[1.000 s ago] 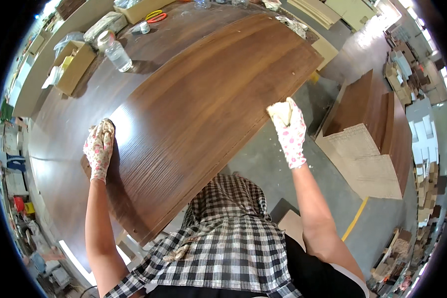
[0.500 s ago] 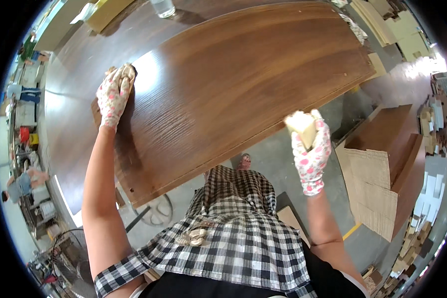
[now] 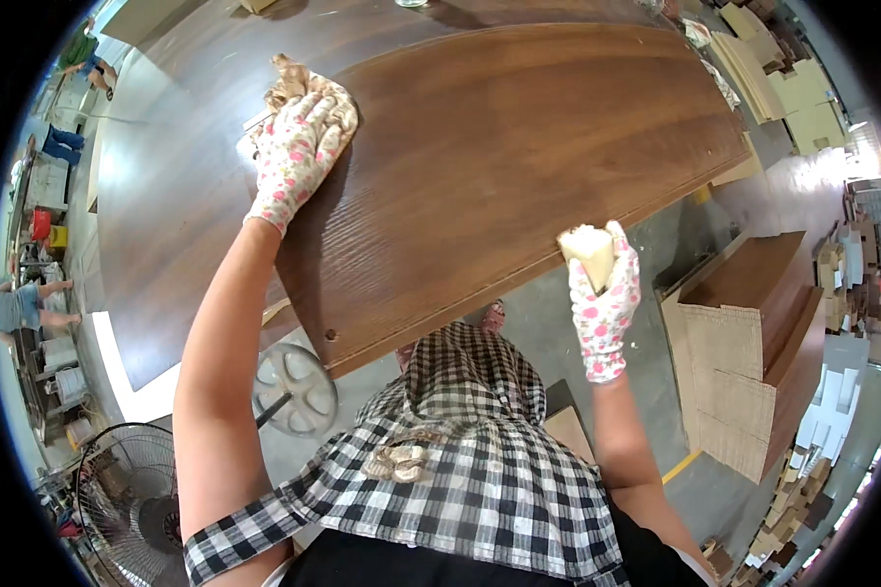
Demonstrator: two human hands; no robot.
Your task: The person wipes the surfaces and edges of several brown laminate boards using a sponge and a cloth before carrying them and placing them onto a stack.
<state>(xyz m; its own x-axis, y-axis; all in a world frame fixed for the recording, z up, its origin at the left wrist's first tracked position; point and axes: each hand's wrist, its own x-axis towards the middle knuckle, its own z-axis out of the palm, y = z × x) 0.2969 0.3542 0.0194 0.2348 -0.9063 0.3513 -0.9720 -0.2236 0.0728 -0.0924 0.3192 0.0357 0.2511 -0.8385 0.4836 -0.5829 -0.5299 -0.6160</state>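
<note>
My left hand, in a white floral glove, presses a brown-and-cream rag onto the left end of a dark brown wood-grain board. The rag bunches out beyond my fingertips and along the side of my hand. Close to the board's front edge, my right hand, gloved alike, is closed around a pale cream block that looks like foam or sponge. Its upper end sticks out between thumb and fingers. A small round hole marks the board's near left corner.
Beneath the board lies a larger brown tabletop. A cardboard-wrapped stack of brown panels stands on the right. At lower left are a grey handwheel and a black fan. Other people are at the far left.
My left hand has moved right with the rag, more of which now shows. The board's left end sits farther right in view. My right hand keeps the cream block in nearly the same place.
</note>
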